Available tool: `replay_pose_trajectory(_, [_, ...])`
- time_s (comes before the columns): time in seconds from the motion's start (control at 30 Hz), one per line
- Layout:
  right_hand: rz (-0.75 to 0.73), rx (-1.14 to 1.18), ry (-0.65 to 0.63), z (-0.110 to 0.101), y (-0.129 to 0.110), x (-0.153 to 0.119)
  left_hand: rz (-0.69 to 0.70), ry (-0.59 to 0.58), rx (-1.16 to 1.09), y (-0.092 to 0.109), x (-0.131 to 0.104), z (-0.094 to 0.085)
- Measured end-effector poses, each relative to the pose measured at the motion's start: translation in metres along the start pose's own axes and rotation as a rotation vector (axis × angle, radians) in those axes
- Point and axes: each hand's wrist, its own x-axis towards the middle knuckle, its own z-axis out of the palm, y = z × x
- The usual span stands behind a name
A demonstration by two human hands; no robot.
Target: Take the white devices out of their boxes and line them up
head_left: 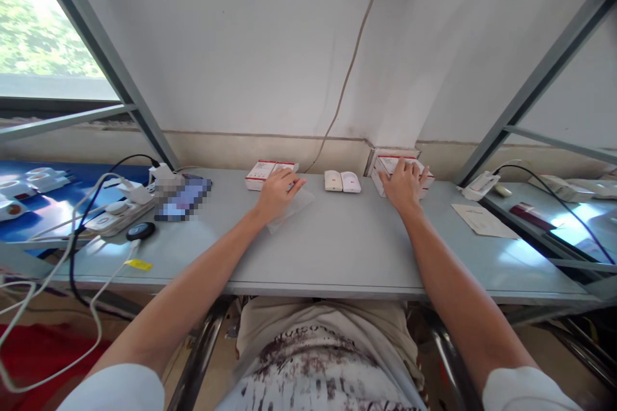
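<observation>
My left hand (278, 194) lies over the right part of a low white box with red edges (259, 172), its fingers apart. Under and beside that hand is a clear plastic sheet or bag (297, 209) on the grey table. My right hand (403, 186) rests with spread fingers on top of a taller white and red box (379, 180) near the wall. Between the hands, two small devices stand side by side, a cream one (333, 181) and a white one (350, 182). Both palms are hidden from view.
At the left of the grey table (332, 263) are a phone (182, 200), a power strip (116, 217), a round black device (141, 231) and loose cables. A paper sheet (483, 221) and a white adapter (481, 185) lie at the right. Metal frames rise at both sides.
</observation>
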Motion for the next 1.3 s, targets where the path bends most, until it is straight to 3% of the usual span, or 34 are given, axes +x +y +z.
replay_pose_trajectory(0.13, [-0.042, -0.006, -0.017, 0.007, 0.003, -0.002, -0.058, 0.003, -0.1, 0.002, -0.001, 0.0])
replay_pose_trajectory(0.23, [-0.046, 0.001, -0.016, 0.01, 0.003, -0.002, -0.148, 0.036, -0.025, -0.002, -0.002, 0.001])
replay_pose_trajectory(0.47, [-0.05, 0.025, -0.02, 0.008, -0.003, -0.001, -0.065, -0.018, 0.056, -0.003, -0.001, 0.003])
replay_pose_trajectory(0.83, [-0.068, 0.059, -0.055, -0.001, -0.014, -0.002, -0.122, -0.35, -0.076, 0.001, -0.008, 0.004])
replay_pose_trajectory(1.1, [-0.126, 0.253, 0.04, -0.02, -0.036, -0.006, -0.102, -0.21, -0.062, 0.009, -0.005, 0.003])
replay_pose_trajectory(1.3, [-0.314, 0.655, 0.096, -0.034, -0.086, -0.033, -0.199, -0.184, -0.302, 0.032, -0.001, 0.0])
